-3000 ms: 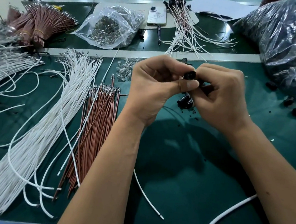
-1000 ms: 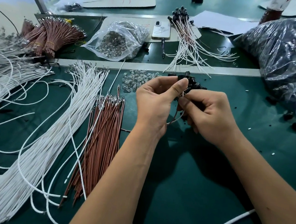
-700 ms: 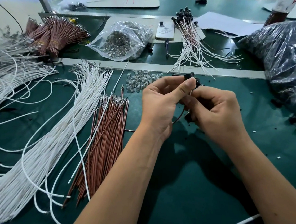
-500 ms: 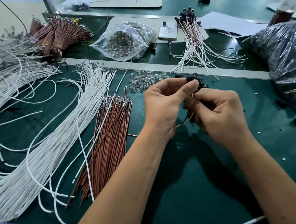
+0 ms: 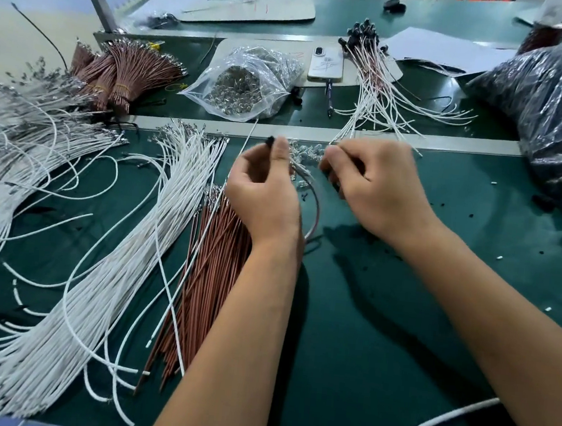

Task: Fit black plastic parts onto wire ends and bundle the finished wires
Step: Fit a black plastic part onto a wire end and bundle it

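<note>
My left hand (image 5: 264, 190) pinches a small black plastic cap (image 5: 270, 140) and its looping brown wire (image 5: 315, 205); my right hand (image 5: 378, 188) curls, contents hidden—I judge the cap could slip.

Both arms reach up toward twelve o'clock, hands side by side but apart. The left hand (image 5: 264, 190) pinches with thumb and finger. The right hand (image 5: 381, 188) has its fingers curled under.

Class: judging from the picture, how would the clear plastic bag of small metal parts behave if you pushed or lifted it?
The clear bag would likely slump rather than slide neatly: its film is crumpled. It probably feels heavy for its size, being packed with metal pieces. Its mouth looks open, so tilting may spill them.
</note>
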A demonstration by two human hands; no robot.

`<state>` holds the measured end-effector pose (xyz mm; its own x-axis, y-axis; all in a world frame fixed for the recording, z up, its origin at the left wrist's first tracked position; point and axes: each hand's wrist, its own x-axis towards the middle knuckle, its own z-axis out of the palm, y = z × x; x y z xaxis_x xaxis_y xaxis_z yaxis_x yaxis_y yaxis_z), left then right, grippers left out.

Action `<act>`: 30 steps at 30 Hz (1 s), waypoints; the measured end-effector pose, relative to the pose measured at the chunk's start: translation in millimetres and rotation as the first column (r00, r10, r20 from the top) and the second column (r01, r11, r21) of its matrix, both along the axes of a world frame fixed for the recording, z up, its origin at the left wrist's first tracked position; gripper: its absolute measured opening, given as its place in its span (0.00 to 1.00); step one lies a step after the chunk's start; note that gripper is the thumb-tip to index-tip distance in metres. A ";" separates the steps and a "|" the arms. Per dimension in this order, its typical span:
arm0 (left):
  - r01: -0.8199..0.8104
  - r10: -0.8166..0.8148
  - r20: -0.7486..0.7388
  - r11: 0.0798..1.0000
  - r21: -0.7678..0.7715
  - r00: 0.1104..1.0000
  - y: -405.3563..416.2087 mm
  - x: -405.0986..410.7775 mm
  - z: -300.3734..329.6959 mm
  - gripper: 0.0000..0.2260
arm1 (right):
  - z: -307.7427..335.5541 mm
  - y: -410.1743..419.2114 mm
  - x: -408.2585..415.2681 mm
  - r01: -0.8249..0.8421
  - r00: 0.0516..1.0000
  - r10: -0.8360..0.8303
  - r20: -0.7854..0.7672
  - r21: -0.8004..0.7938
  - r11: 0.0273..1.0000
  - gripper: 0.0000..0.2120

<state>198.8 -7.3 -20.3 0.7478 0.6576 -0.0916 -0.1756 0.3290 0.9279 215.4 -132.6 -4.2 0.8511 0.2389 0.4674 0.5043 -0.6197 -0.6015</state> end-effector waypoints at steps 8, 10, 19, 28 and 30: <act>-0.449 0.439 0.094 0.879 0.161 0.893 10.2 2.5 -2.3 0.08 | 7.0 68.0 45.2 -0.267 0.961 0.265 -0.073 -0.475 0.838 0.10; -0.452 0.441 0.099 0.874 0.181 0.892 10.5 2.2 -2.3 0.07 | 6.1 76.5 50.2 -0.273 0.959 0.271 -0.086 -0.547 0.791 0.06; -0.256 0.237 0.115 0.946 0.200 0.965 6.0 2.0 -3.8 0.07 | 15.0 48.9 40.0 -0.165 0.982 0.187 0.022 -0.376 0.912 0.09; 0.487 -0.563 0.054 0.755 0.439 0.825 -26.2 -5.2 -13.1 0.10 | -9.3 -53.9 -18.7 0.058 0.995 -0.001 -0.102 0.555 0.829 0.04; 0.513 -0.592 0.056 0.737 0.439 0.804 -27.6 -5.9 -14.6 0.10 | -13.9 -58.6 -24.9 0.055 0.998 -0.032 -0.050 0.580 0.813 0.04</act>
